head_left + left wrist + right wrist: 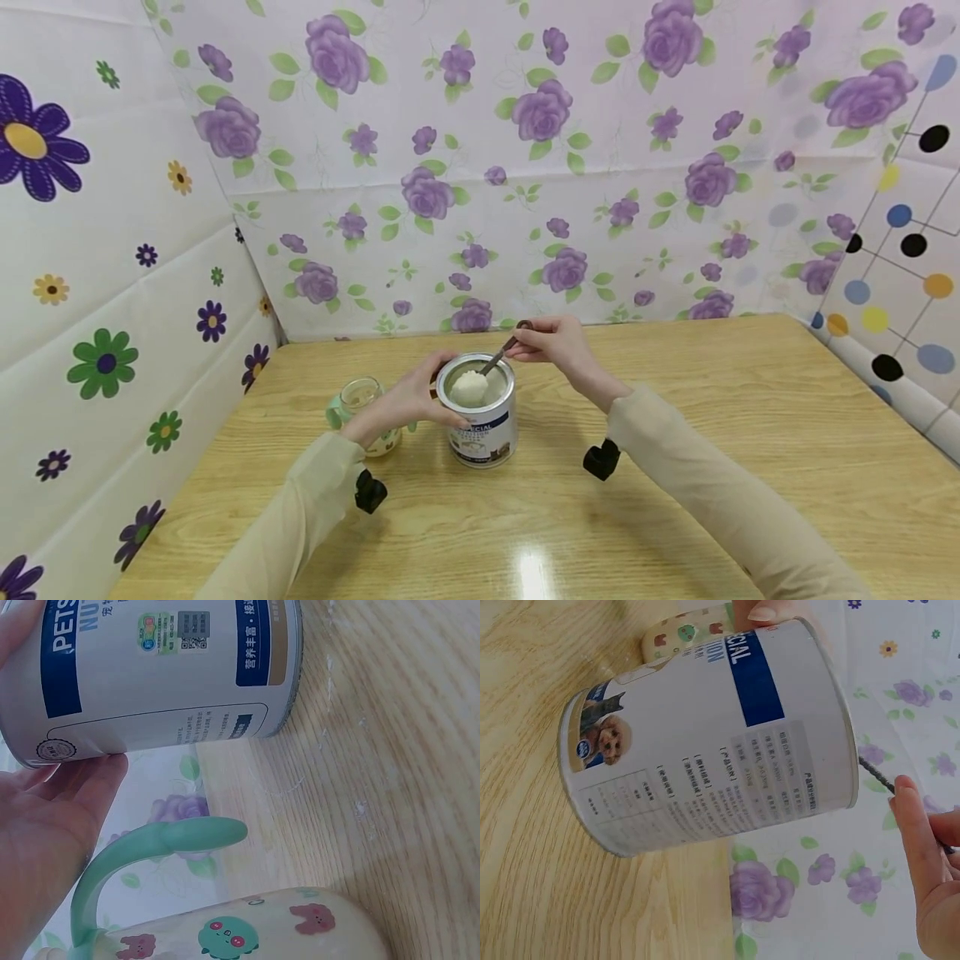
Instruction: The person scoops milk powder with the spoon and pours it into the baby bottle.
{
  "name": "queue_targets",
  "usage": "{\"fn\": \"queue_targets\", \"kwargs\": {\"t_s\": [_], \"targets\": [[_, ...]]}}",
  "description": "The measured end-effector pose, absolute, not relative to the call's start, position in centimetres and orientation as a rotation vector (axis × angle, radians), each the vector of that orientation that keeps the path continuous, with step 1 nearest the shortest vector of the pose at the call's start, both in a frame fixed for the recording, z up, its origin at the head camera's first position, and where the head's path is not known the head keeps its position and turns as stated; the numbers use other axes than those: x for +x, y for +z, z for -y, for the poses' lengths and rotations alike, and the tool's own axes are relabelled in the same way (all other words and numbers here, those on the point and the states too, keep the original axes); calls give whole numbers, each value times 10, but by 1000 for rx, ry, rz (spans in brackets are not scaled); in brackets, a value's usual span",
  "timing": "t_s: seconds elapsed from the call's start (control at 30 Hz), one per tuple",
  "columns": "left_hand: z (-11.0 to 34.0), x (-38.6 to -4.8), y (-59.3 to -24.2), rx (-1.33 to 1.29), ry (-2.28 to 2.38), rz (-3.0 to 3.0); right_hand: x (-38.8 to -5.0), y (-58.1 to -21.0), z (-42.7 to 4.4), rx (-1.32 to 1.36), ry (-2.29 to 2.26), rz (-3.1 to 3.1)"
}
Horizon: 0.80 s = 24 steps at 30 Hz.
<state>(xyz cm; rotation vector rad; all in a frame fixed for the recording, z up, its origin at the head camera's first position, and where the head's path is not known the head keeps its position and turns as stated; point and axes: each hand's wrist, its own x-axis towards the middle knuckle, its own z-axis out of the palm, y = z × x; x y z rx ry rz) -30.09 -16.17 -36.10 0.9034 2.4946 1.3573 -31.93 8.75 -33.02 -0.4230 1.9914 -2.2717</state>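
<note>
A white and blue can (483,437) stands open on the table, with whitish powder (469,389) showing at its mouth. The left hand (408,400) grips the can's upper side, thumb in front and fingers behind; the left wrist view shows its fingers against the can (157,682). Between the fingers and thumb of the right hand (553,343) is the handle of a dark spoon (495,360), slanting down into the can. The spoon's bowl is hard to tell from the powder. In the right wrist view the can (705,750) hides the spoon's lower part.
A glass jar with green handles (362,392) and printed cartoon figures stands just left of the can, partly behind the left forearm. The wooden table (675,375) meets flowered cloth (427,192) at its back edge. Patterned cloths hang at both sides.
</note>
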Motion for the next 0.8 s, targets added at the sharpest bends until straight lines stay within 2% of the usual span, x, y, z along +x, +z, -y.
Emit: {"fn": "queue_targets", "kwargs": {"t_s": [0.27, 0.8], "targets": [[162, -302, -363, 911, 1357, -2507, -317, -334, -92, -524, -2325, -1963], [162, -300, -360, 901, 1342, -2514, -315, -332, -93, -517, -2304, -1981]]}}
